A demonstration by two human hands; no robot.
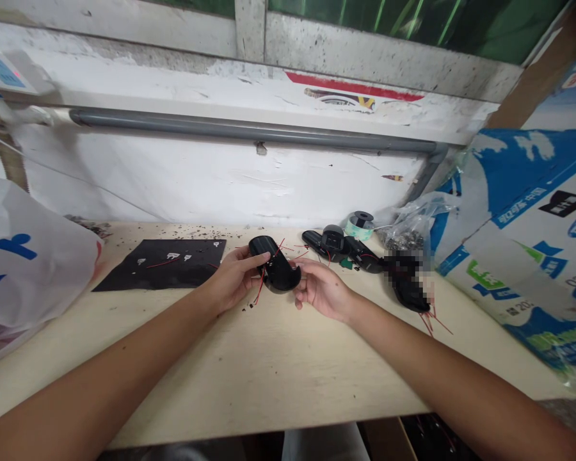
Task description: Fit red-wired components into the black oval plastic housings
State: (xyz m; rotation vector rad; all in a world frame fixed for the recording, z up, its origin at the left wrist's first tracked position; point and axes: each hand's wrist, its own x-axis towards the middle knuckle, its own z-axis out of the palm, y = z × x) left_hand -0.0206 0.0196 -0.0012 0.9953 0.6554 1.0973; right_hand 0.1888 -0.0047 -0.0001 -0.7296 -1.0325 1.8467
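Observation:
A black curved plastic housing (276, 266) with thin red wires hanging from it is held just above the wooden bench (269, 371), near its middle back. My left hand (233, 278) grips its left end, fingers wrapped round the rounded top. My right hand (319, 288) holds the right, lower end, fingers curled against it. Both forearms reach in from the bottom corners.
A black mat (166, 264) with small white bits and a red wire lies to the left. Similar black parts (345, 248) with red wires, a tape roll (360, 224) and a clear bag of small pieces (410, 230) sit at the back right. A white bag (24, 256) stands left, printed cartons (532, 237) right.

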